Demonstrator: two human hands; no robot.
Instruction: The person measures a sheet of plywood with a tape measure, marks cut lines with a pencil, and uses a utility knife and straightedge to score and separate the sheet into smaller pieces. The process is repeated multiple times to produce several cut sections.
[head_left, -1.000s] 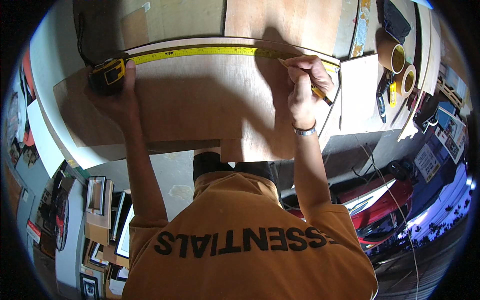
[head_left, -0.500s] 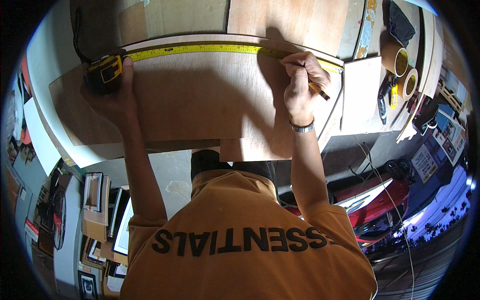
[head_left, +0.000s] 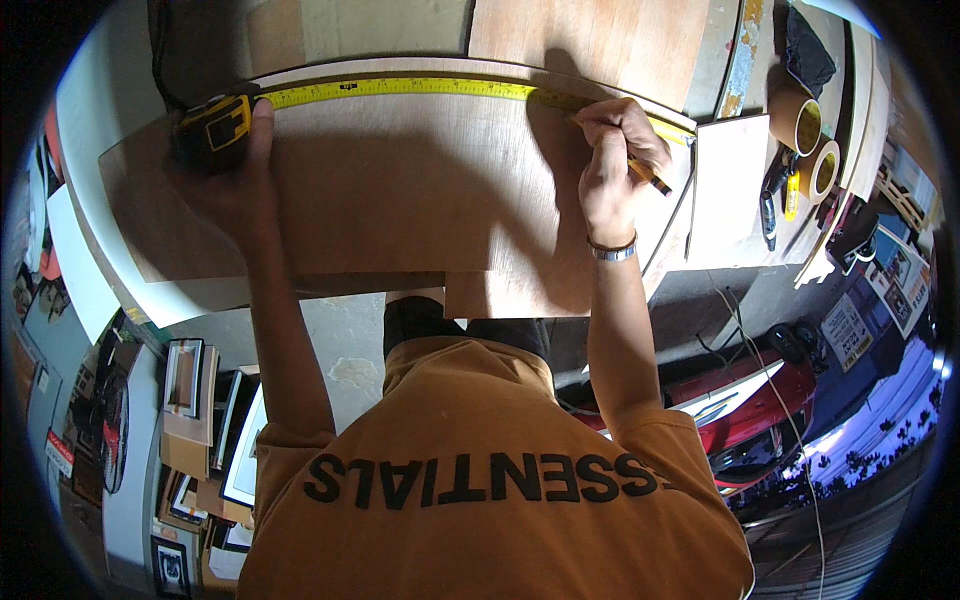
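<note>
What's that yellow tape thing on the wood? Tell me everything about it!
It is a tape measure with a chunky yellow and black case. Its thin yellow blade is pulled out long and lies flat along the far edge of the plywood board, with small dark marks printed on it. The left hand presses the case down at the board's left end. The right hand, holding a pencil, rests over the blade near its other end.

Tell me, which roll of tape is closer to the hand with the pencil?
The upper tape roll is closer to the right hand. The lower tape roll sits farther right, beside the dark tool.
</note>
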